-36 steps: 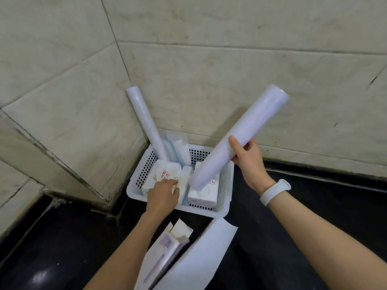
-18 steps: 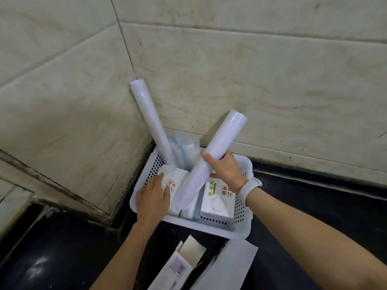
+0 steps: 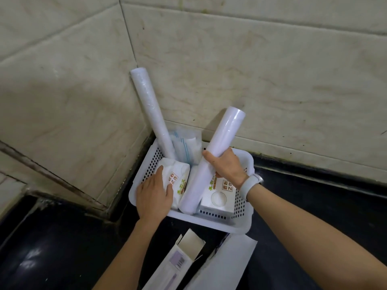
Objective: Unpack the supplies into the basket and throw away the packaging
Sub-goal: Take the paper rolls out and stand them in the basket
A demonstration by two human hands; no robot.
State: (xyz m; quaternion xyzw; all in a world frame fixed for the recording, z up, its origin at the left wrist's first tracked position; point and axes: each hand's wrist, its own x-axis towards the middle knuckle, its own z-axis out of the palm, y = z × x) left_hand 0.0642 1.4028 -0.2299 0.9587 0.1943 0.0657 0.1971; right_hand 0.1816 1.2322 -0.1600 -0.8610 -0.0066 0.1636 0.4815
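Head view looks down into a corner where two beige, veined stone-tiled walls (image 3: pixel 272 70) meet over a glossy black table (image 3: pixel 52 248). A white perforated basket (image 3: pixel 244 223) sits on the table, pushed into that corner. Inside it, one long white roll (image 3: pixel 149 114) leans up against the corner, beside clear bags with blue stripes (image 3: pixel 186 148). The right hand (image 3: pixel 227 167), a white band at its wrist, has its grip clenched round a second white roll (image 3: pixel 211 160), whose lower end is down in the basket between a soft tissue pack (image 3: pixel 178 178) and a tissue box (image 3: pixel 219 197). The left hand (image 3: pixel 154 197) rests flat, fingers relaxed, on the tissue pack. Nearer the camera, an opened empty carton (image 3: pixel 178 262) and a white paper sleeve (image 3: pixel 228 266) lie on the table.
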